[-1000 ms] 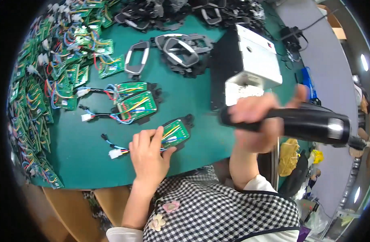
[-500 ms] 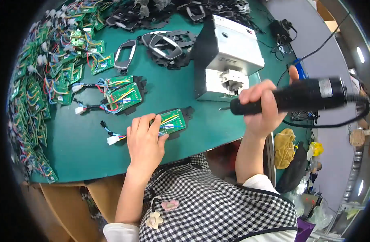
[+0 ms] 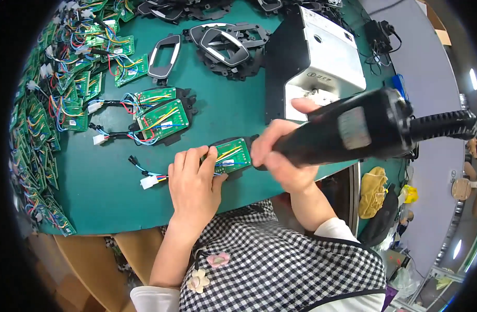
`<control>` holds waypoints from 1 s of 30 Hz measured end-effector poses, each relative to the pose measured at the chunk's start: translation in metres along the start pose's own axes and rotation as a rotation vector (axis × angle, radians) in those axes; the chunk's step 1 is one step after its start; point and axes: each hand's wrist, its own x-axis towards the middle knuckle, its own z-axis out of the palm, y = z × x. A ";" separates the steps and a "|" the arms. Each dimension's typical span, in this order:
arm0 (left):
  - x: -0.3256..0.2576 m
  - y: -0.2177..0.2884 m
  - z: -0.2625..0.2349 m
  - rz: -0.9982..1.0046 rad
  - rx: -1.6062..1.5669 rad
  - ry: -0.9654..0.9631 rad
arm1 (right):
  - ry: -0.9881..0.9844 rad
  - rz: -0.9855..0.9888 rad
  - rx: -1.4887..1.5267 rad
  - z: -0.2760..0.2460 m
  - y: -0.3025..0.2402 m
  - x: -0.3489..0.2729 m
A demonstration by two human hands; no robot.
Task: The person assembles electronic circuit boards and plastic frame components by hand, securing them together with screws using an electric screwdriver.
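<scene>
My left hand presses on the green circuit board near the table's front edge, fingertips toward its far side and thumb near its close side. The board lies on a black plastic frame, with wires and a white connector off its left end. My right hand is closed around a thick black electric screwdriver, tilted with its front end at the board's right end. My fingers and the tool hide the bit's tip.
Two more wired boards on black frames lie farther back. Many boards pile along the left. Black frames with silver trim lie at the back, beside a white and black machine. A cable trails from the screwdriver.
My right hand has brought the electric screwdriver left, to the right end of the board. My left hand stays on the board. The whole view has shifted slightly.
</scene>
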 end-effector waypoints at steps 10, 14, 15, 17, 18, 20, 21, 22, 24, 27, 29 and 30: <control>-0.003 -0.003 0.008 0.051 0.036 0.067 | -0.099 -0.398 -0.046 -0.019 -0.009 0.006; -0.008 -0.001 0.010 0.087 0.023 0.105 | 0.503 -0.632 0.096 -0.051 -0.064 0.026; -0.007 0.000 0.010 0.074 0.035 0.103 | 0.548 -0.619 -0.064 -0.058 -0.062 0.032; -0.006 0.002 0.010 0.058 0.047 0.104 | 0.580 -0.534 -0.284 -0.063 -0.055 0.039; -0.006 0.002 0.010 0.066 0.041 0.097 | 0.550 -0.480 -0.213 -0.063 -0.047 0.040; -0.011 -0.003 0.012 0.054 0.043 0.093 | 0.490 -0.387 -0.156 -0.061 -0.049 0.042; -0.013 -0.005 0.016 0.067 0.005 0.160 | 0.472 -0.370 -0.133 -0.060 -0.051 0.038; -0.015 -0.008 0.017 0.071 -0.022 0.234 | 0.444 -0.351 -0.097 -0.055 -0.051 0.034; -0.014 -0.010 0.021 0.062 -0.042 0.267 | 0.464 -0.388 0.067 -0.039 -0.049 0.021; -0.015 -0.014 0.023 0.138 -0.067 0.331 | 0.326 -0.402 0.195 0.008 -0.037 0.015; -0.015 -0.015 0.024 0.130 -0.078 0.330 | 0.239 -0.348 0.156 0.035 -0.021 0.021; -0.015 -0.014 0.023 0.134 -0.092 0.334 | 0.229 -0.313 0.126 0.048 -0.016 0.026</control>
